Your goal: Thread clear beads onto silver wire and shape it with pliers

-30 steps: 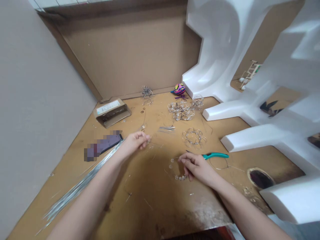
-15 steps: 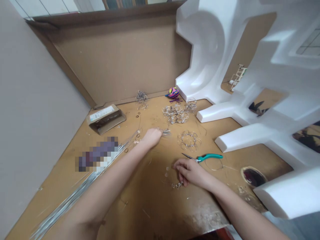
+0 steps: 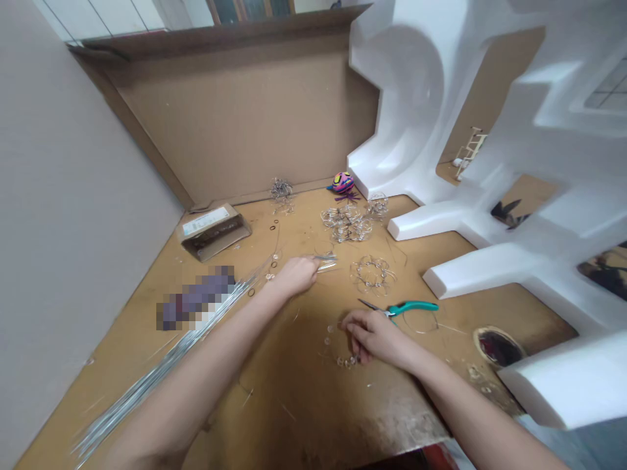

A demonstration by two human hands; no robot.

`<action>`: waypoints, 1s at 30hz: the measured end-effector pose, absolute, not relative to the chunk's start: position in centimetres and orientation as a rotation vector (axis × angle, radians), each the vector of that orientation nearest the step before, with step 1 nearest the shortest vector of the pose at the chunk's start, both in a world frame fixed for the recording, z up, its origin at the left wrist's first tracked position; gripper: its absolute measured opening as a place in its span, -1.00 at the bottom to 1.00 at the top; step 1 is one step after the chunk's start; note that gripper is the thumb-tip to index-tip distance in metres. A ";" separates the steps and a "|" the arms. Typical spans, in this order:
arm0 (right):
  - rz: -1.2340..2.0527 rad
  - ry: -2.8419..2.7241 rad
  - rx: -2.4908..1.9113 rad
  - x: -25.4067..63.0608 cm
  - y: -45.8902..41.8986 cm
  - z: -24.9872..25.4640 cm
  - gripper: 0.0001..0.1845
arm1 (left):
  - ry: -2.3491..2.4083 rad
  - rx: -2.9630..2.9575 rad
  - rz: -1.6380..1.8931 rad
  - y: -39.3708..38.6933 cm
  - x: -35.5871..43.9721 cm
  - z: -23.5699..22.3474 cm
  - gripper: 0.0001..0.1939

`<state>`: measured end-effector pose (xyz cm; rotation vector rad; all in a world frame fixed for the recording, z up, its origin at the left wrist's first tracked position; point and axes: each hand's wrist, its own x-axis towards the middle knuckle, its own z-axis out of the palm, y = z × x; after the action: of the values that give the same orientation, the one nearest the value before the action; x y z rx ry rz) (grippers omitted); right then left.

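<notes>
My left hand [image 3: 296, 275] is at the middle of the wooden table, its fingers pinching a few short silver wire pieces [image 3: 326, 260]. My right hand [image 3: 372, 336] is curled over a partly formed ring of clear beads on wire [image 3: 343, 359], and the fingers hide part of it. Teal-handled pliers [image 3: 409, 308] lie just beyond my right hand, their steel jaws pointing left. A finished-looking wire-and-bead flower [image 3: 372, 274] lies between my hands, farther forward.
A long bundle of silver wires [image 3: 161, 378] runs under my left forearm. Further wire-and-bead pieces [image 3: 345, 223] and a wire tangle [image 3: 281, 196] lie at the back, beside a colourful toy [image 3: 343, 183]. A cardboard box [image 3: 214, 232], white foam packaging [image 3: 441, 130] and cardboard walls border the table.
My left hand has moved forward and right onto the short wire pieces and now pinches them. My right hand stays on the beaded ring. The view has shifted slightly.
</notes>
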<state>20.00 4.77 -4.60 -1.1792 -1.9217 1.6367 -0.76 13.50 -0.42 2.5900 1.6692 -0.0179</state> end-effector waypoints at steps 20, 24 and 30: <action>1.565 -1.907 -1.192 19.8 4.9 -4.9 -0.80 | 1.020 1.501 0.517 7.7 -2.1 -0.1 -0.71; 1.540 -1.901 -1.192 19.9 4.9 -4.5 -0.75 | 0.919 1.283 0.525 6.1 -1.7 0.1 -0.76; 1.358 -1.774 -1.208 20.1 5.1 -2.8 -0.67 | 0.981 1.393 0.433 4.7 -1.1 0.1 -0.79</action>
<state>20.09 5.09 -2.79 -1.2076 -1.7744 1.3580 -1.13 4.70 0.15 1.3928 0.9809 0.4330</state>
